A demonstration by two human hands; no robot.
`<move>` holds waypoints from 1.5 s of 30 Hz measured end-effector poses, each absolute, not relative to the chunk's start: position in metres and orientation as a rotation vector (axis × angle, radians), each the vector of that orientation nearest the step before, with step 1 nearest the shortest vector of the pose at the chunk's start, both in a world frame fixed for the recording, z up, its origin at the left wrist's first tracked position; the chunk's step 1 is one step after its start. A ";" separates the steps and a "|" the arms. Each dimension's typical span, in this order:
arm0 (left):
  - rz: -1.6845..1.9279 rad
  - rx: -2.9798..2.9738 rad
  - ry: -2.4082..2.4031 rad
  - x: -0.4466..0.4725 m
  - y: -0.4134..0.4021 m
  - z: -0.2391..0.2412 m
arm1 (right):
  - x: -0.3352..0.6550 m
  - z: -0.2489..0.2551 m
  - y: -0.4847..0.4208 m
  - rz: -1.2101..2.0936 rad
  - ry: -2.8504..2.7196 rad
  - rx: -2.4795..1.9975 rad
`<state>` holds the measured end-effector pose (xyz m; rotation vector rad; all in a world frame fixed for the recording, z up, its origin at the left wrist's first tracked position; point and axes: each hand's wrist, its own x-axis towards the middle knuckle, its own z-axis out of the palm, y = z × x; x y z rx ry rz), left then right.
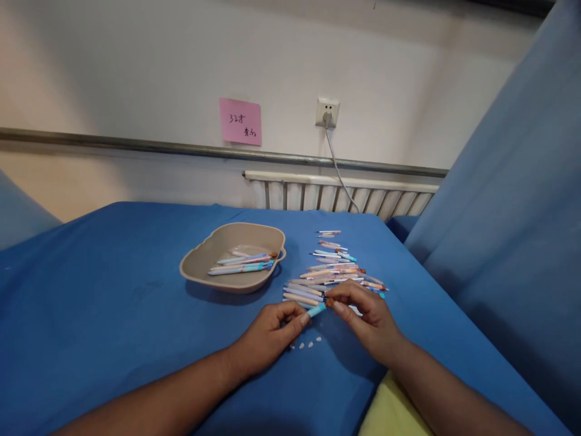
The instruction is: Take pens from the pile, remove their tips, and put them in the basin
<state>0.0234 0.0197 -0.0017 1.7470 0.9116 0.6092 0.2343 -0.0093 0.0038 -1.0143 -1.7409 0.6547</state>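
My left hand (281, 330) is closed around the barrel of a light blue pen (316, 309), held tilted above the blue cloth. At the pen's upper end sits a small brown topper (329, 302), pinched between the thumb and fingers of my right hand (367, 318). Just beyond my hands lies a spread pile of pens (308, 290) in pastel colours, partly hidden by my fingers. Several small white pieces (310, 344) lie in a row on the cloth below the pen.
A beige basin (195, 266) with several pens (245, 263) inside stands left of the pile. More pen parts (333, 254) lie farther back. Yellow cloth (394, 412) is under my right forearm. A blue curtain (512, 151) hangs at right; a radiator (318, 191) runs along the wall.
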 end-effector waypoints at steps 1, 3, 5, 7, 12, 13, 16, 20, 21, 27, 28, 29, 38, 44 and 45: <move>0.613 1.747 0.911 0.023 0.020 -0.002 | 0.234 0.003 -0.009 0.638 -1.759 -1.016; 0.600 1.766 0.906 0.023 0.020 -0.001 | 0.233 0.003 -0.008 0.637 -1.764 -1.056; 0.573 1.804 0.898 0.022 0.019 0.001 | 0.232 0.002 -0.007 0.633 -1.747 -1.119; 0.556 1.840 0.885 0.022 0.018 0.003 | 0.232 0.002 -0.007 0.612 -1.746 -1.176; 0.576 1.819 0.883 0.024 0.018 0.004 | 0.233 0.003 -0.009 0.601 -1.848 -1.190; 0.578 1.799 0.883 0.025 0.018 0.003 | 0.234 0.004 -0.010 0.626 -1.851 -1.167; 0.581 1.725 0.883 0.025 0.019 0.000 | 0.235 0.003 -0.011 0.702 -1.735 -1.095; 0.584 1.661 0.886 0.024 0.022 -0.004 | 0.235 0.000 -0.009 0.694 -1.706 -1.023; 0.580 1.663 0.883 0.023 0.022 -0.005 | 0.234 -0.001 -0.008 0.701 -1.713 -1.025; 0.548 1.799 0.882 0.023 0.018 0.004 | 0.231 -0.001 -0.007 0.658 -1.706 -1.174; 0.550 1.809 0.885 0.023 0.017 0.005 | 0.231 0.000 -0.007 0.639 -1.728 -1.187; 0.552 1.809 0.886 0.024 0.016 0.006 | 0.231 0.001 -0.008 0.636 -1.751 -1.190; 0.569 1.684 0.871 0.023 0.022 -0.005 | 0.233 0.000 -0.010 0.755 -1.670 -1.034; 0.530 1.777 0.882 0.023 0.018 0.003 | 0.230 -0.001 -0.006 0.798 -1.645 -1.113; 0.523 1.800 0.879 0.023 0.017 0.005 | 0.230 -0.001 -0.006 0.775 -1.655 -1.132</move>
